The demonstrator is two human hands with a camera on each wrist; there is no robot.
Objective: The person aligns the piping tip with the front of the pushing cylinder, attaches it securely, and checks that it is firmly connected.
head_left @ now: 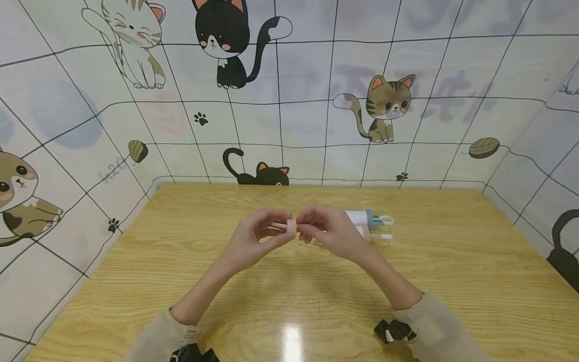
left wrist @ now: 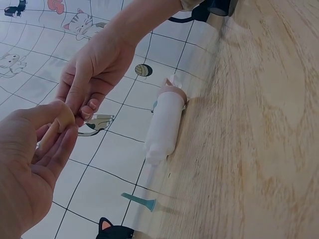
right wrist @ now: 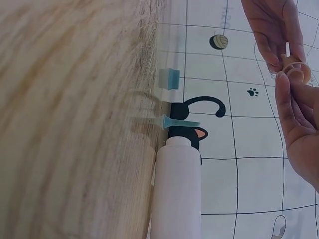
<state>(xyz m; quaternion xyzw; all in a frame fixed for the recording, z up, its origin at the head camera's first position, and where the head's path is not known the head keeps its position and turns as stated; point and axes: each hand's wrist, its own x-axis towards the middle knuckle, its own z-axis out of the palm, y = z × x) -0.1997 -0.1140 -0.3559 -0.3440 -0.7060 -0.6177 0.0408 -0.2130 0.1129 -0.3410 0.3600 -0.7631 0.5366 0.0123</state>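
Note:
Out over the table, my left hand (head_left: 251,241) grips a small peach-coloured cap (head_left: 291,226) with a thin stem running back between the fingers. My right hand (head_left: 332,231) meets it from the other side, thumb and fingertips pinching at its edge; what exactly lies between those tips is partly hidden. In the right wrist view the cap (right wrist: 298,73) shows a round rim and a hollow inside, with the left hand (right wrist: 276,30) behind it and the right hand (right wrist: 304,124) in front. Both hands are above the tabletop.
Behind the right hand lie two white bottles, one with a blue collar (head_left: 370,218), one with a pinkish collar (left wrist: 172,91). A teal funnel-shaped piece (right wrist: 179,122) and a short teal cap (right wrist: 173,78) stand on the wooden table (head_left: 203,201). Cat-patterned walls (head_left: 307,120) enclose it.

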